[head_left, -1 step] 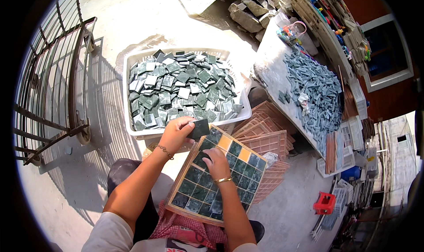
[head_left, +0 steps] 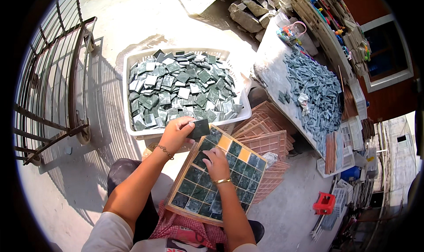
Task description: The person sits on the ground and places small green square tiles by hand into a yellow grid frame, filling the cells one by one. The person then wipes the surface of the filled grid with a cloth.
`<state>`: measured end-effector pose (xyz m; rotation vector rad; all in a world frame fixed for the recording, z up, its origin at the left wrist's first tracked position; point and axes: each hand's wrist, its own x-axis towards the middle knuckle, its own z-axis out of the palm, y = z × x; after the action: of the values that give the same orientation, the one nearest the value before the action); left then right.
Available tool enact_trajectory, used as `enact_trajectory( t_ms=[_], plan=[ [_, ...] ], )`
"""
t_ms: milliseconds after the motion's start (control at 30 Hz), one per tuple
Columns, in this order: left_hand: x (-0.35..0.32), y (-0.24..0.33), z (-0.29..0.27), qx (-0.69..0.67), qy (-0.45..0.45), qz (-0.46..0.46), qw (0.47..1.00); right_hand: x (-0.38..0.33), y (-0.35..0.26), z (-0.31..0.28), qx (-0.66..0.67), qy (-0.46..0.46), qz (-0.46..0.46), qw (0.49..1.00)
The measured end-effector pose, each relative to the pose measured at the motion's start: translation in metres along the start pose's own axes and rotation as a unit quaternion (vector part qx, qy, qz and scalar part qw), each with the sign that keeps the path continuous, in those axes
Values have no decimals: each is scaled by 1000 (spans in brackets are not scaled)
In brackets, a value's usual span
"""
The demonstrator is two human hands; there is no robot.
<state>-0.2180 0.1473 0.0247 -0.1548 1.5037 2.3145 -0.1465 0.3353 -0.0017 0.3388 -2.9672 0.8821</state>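
My left hand (head_left: 179,130) pinches a dark green square stone tile (head_left: 201,127) just over the top left corner of a shallow wooden grid tray (head_left: 173,188). The tray rests tilted across my lap, and green marbled tiles (head_left: 199,193) fill most of its squares. Two squares near its far edge show yellow-orange, one of them a yellow square (head_left: 244,154). My right hand (head_left: 217,165) lies over the tray's upper left part, its bent fingers and thumb at another dark tile (head_left: 200,159). Its fingertips partly hide that tile.
Beyond the tray stands a white plastic basket (head_left: 126,97) heaped with loose green tiles. Stacked brown grid trays (head_left: 265,141) lie to the right, below a slanting board (head_left: 273,71) piled with narrow stone strips (head_left: 316,86). A metal-barred cart (head_left: 73,88) stands left; a red crate (head_left: 324,203) sits at lower right.
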Motion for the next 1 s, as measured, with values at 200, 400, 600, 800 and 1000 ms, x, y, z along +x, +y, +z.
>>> enact_trajectory(
  t_ms=[200,400,600,800,1000],
  plan=[
    [-1,-3,9,1,-8,-8,1000,-19,-9,11,55,-23,34,998],
    [-8,-18,19,104,-55,-42,992,5,-15,-37,437,122,167,876],
    [-7,-28,24,105,-116,-53,986,16,-3,-45,360,67,149,919],
    [-4,-7,19,84,-60,-56,993,18,61,-51,154,-37,87,984],
    [-3,-8,16,40,-73,-67,994,17,54,-30,-16,19,61,998]
  ],
)
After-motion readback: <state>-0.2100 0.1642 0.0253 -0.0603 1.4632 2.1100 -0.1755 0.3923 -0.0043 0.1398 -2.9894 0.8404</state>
